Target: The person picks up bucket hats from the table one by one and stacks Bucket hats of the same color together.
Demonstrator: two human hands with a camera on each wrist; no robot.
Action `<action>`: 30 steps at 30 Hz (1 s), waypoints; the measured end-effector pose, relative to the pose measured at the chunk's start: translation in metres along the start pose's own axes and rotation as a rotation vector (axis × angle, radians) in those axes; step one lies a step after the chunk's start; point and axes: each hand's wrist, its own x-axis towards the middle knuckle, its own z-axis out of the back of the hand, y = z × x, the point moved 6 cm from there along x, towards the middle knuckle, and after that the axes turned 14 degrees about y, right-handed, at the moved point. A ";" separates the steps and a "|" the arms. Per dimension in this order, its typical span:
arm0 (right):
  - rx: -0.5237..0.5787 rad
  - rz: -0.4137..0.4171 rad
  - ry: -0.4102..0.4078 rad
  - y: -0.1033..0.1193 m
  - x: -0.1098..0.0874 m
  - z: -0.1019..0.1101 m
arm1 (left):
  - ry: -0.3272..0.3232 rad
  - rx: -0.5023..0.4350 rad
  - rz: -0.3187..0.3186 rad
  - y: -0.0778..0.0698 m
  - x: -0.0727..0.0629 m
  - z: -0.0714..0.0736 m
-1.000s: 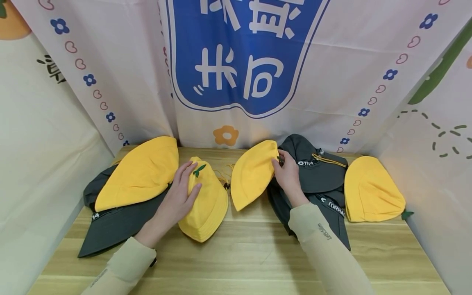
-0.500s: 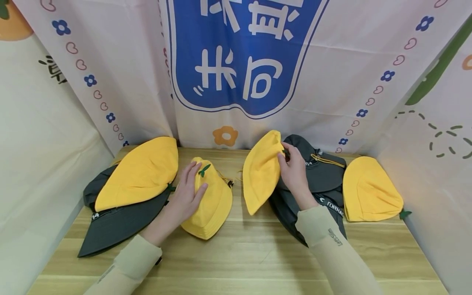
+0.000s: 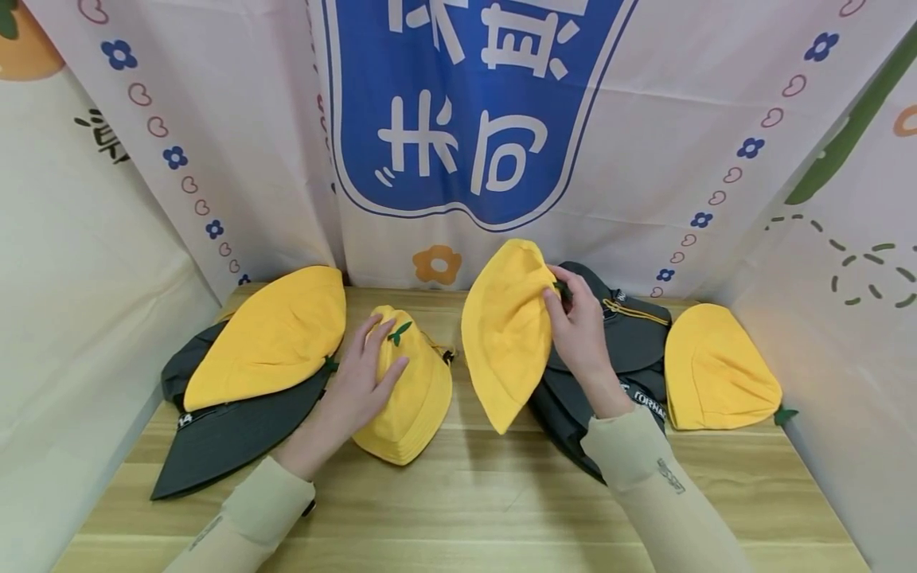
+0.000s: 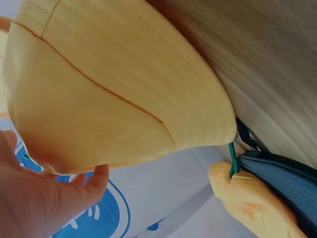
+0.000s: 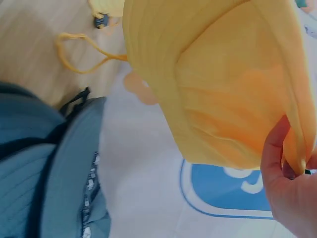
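My left hand (image 3: pixel 360 380) holds the crown of a yellow bucket hat (image 3: pixel 410 407) with a green leaf on top, thumb on one side and fingers on the other. That hat sits tilted on the table, brim toward me. With my right hand (image 3: pixel 579 325) I pinch a second yellow bucket hat (image 3: pixel 501 330) by the crown near its green leaf. It hangs folded flat in front of the dark hats, and in the right wrist view a yellow cord loop (image 5: pixel 74 52) dangles from its brim.
At left, a yellow hat (image 3: pixel 279 334) lies over a dark grey hat (image 3: pixel 236 446). Dark grey hats (image 3: pixel 630 342) with lettered bands are stacked at right, beside another yellow hat (image 3: pixel 723 370). A printed curtain (image 3: pixel 630 167) stands behind the wooden table (image 3: pixel 458 509).
The right-hand hat has risen, shifted right and turned more upright. My left hand has moved slightly right with its hat, then stayed nearly still.
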 end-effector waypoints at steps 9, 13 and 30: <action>0.144 0.072 0.011 0.024 -0.004 0.002 | -0.131 0.018 -0.107 -0.020 0.004 0.011; 0.197 0.065 0.027 0.030 -0.005 0.001 | -0.059 -0.003 -0.085 -0.035 0.013 0.013; 0.282 0.107 0.061 0.042 -0.008 -0.004 | 0.232 -0.113 0.014 -0.042 0.049 0.019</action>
